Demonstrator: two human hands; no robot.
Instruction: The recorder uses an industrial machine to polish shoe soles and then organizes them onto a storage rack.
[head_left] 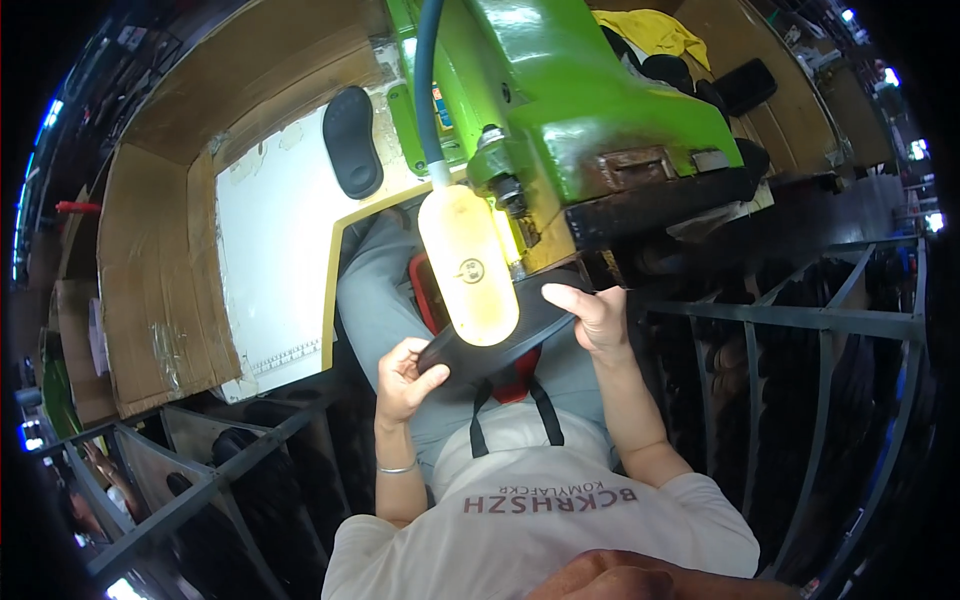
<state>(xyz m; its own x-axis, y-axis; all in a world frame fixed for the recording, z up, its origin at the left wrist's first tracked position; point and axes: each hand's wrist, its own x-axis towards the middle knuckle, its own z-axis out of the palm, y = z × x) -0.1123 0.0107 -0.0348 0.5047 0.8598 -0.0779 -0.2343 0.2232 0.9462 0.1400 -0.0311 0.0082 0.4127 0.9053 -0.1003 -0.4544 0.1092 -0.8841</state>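
Counted out: one black sole-shaped piece (543, 312) in hand, one dark sole-shaped piece (352, 150) lying beyond the left fingers (408, 350), one green machine (590, 110) ahead of the right fingers (568, 298), one pale yellow, round-ended head (462, 240) on a blue-grey tube (430, 80), one yellow cloth (665, 35) far past the right fingers, and two metal racks, one outward of each hand. The white tabletop (275, 240) spreads forward and left of the left fingers, with cardboard (160, 270) walls around it; the room beyond is dim. The left fingers pinch the black piece's near-left end. The right fingers clamp its far-right end, thumb on top; those underneath are hidden. The pale head covers part of the piece's middle, above the lap.
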